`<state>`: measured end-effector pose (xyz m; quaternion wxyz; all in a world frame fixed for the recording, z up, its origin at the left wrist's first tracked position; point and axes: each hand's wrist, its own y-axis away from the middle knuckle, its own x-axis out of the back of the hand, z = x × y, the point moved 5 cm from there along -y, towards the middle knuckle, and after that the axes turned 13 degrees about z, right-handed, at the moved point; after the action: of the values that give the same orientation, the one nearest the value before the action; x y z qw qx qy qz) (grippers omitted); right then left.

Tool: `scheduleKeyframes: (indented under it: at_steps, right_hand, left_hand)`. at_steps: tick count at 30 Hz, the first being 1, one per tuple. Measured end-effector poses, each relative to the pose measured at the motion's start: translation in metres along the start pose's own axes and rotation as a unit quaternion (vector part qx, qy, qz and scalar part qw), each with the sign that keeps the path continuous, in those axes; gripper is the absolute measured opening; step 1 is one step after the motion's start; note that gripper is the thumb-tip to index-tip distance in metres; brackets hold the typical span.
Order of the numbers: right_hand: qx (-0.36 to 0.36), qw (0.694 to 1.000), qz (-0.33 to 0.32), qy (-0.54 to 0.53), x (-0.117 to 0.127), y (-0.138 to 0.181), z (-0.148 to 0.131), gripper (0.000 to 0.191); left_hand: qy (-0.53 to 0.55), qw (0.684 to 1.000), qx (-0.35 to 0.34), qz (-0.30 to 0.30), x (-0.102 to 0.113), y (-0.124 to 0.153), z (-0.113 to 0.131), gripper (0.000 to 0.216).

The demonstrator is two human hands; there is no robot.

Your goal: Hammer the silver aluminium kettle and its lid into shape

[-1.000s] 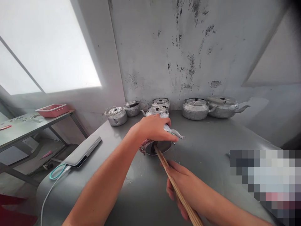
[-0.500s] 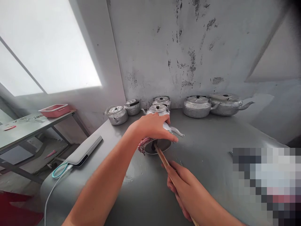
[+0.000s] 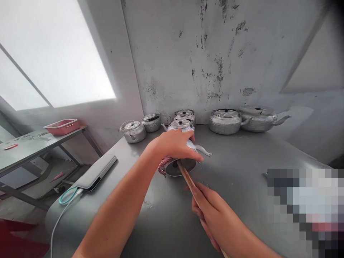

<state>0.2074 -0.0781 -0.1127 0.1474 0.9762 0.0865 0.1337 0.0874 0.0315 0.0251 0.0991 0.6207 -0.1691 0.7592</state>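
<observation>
I see a small silver aluminium kettle (image 3: 189, 165) lying on its side on the grey table top (image 3: 242, 161), pinned under my left hand (image 3: 172, 145), whose fingers drape over its body. Its curved spout (image 3: 203, 151) points to the right, and its round dark face (image 3: 172, 169) is turned toward me. A red-and-white wrapping (image 3: 162, 166) shows at its left edge. A thin light-brown wooden stick (image 3: 188, 180) slants up from my closed right hand (image 3: 212, 211). Its tip meets that dark face.
</observation>
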Motion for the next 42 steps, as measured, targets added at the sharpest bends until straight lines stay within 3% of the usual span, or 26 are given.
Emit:
scheduleKeyframes:
  at_steps: [8,12,16,24,32,42]
  right_hand:
    - [-0.003,1.0,0.0,0.001,0.001,0.0,-0.004,0.034]
    - [-0.04,0.999,-0.003,0.028,0.002,0.002,-0.007,0.034]
    - [-0.019,1.0,0.011,0.019,0.001,0.003,-0.01,0.039]
    - [-0.042,0.999,-0.017,0.029,0.001,-0.001,-0.004,0.037]
    - [-0.023,1.0,0.006,0.009,0.0,-0.001,0.009,0.037]
    - [-0.025,0.999,-0.006,0.033,0.0,0.0,0.001,0.035]
  left_hand:
    - [0.001,1.0,0.012,-0.004,-0.001,0.001,-0.001,0.083]
    - [0.002,1.0,0.014,0.0,-0.001,0.001,-0.001,0.083]
    - [0.004,1.0,0.012,0.002,-0.001,0.001,-0.001,0.081]
    - [-0.006,1.0,0.005,0.004,-0.002,0.001,0.0,0.081]
    - [-0.045,0.999,-0.017,0.012,-0.001,0.007,0.016,0.078]
    - [-0.071,0.997,-0.027,0.027,-0.005,0.01,0.025,0.077]
